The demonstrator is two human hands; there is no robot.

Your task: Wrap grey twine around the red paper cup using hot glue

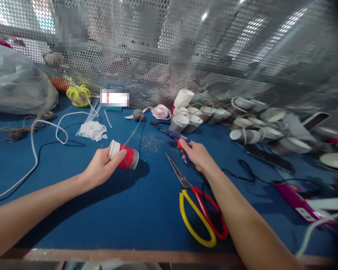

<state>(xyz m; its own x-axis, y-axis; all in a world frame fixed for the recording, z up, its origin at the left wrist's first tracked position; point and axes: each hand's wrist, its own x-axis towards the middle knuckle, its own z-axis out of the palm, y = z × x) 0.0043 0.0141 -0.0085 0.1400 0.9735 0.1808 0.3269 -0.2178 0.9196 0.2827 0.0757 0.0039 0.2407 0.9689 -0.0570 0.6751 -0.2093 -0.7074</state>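
My left hand [104,165] grips a small red and white paper cup [132,158], tilted on its side above the blue table. Grey twine is wound around the end of the cup, and a strand runs up from it to a ball of grey twine [139,115]. Closed around the handle of a blue glue gun [176,135] with an orange trigger is my right hand [195,153]. The gun's nozzle points left, apart from the cup. Scissors [190,187] with yellow and red handles lie partly beneath my right forearm.
Several cups [183,120] stand along the perforated metal screen [146,56], more at the right. A purple power strip [295,202] lies at right, a white cable [33,150] at left. Pink ribbon [161,112], a bag of white pieces [92,130] and a plastic bag [19,82] sit further back.
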